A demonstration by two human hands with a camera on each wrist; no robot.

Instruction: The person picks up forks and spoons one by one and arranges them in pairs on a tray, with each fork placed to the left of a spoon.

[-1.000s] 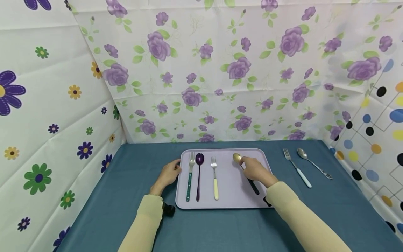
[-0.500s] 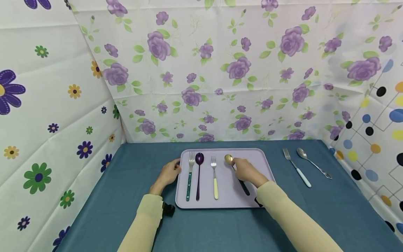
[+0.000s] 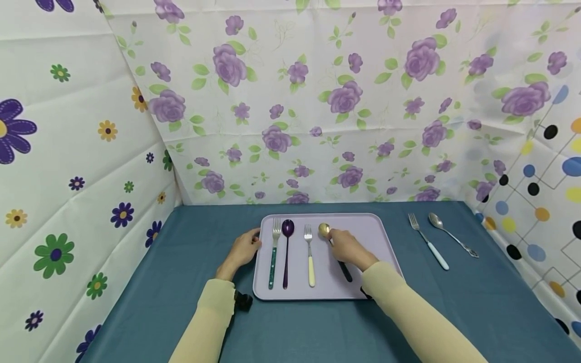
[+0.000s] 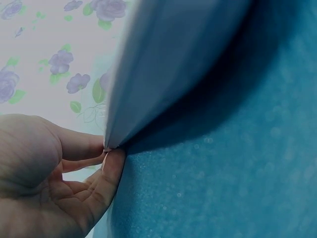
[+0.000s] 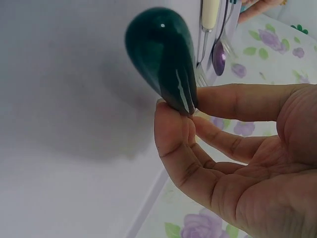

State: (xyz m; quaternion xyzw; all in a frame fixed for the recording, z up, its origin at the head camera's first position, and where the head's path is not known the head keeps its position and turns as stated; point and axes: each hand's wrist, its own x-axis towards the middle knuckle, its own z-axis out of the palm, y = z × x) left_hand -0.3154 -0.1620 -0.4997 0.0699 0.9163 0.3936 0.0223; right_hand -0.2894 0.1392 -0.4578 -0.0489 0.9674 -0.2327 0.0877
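My right hand pinches a spoon between thumb and fingers, over the right half of a pale lilac tray. Its bowl is gold; the dark green handle points toward me, and the fingers cover the part where the two meet. At the tray's left edge my left hand grips the rim, thumb and fingertip meeting on it in the left wrist view. Left of the held spoon, a fork with a cream handle, a purple spoon and a fork with a green handle lie side by side on the tray.
Right of the tray, a fork with a white handle and a silver spoon lie on the blue tablecloth. Flowered sheets stand behind and to the left; a dotted one borders the right side.
My right hand has slid the green-handled spoon leftward over the tray, closer to the cream-handled fork. The left hand has stayed at the tray's edge.
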